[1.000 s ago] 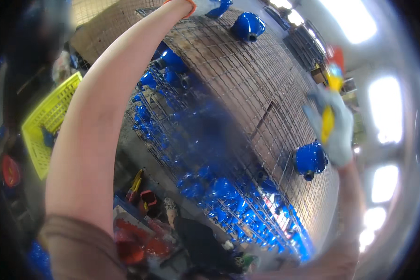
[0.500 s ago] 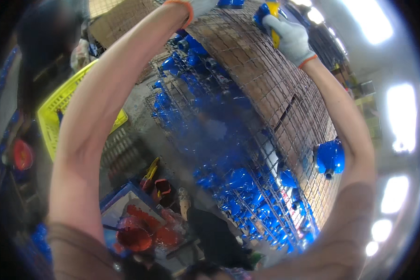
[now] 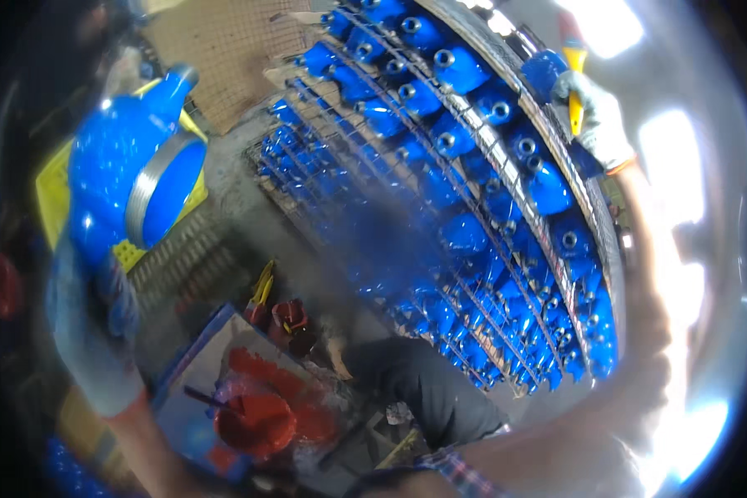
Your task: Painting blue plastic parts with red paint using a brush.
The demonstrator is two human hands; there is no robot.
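Observation:
At the left, my gloved left hand (image 3: 91, 307) is closed round the lower part of a large blue-painted metal housing (image 3: 112, 158). The housing has a bare threaded ring round its wide opening and a pipe stub pointing up; it hides most of the fingers. My gloved right hand (image 3: 596, 124), at the upper right, grips a paintbrush (image 3: 575, 91) with a yellow handle, its reddish end upward. Another blue piece (image 3: 544, 73) sits against the right hand's fingers; I cannot tell whether they hold it too.
Wire-mesh racks (image 3: 506, 166) carry several tiers of similar blue housings (image 3: 461, 68). A yellow plastic crate (image 3: 54, 187) stands behind the held housing. Lower down are a red paint bowl (image 3: 256, 422) on a paint-smeared board, a small red pot (image 3: 289, 315) and yellow-handled tool (image 3: 262, 286).
My left hand has come from the far top to the left side, with a blue housing now plainly in it. My right hand still holds the brush, farther right. The view has shifted over the racks.

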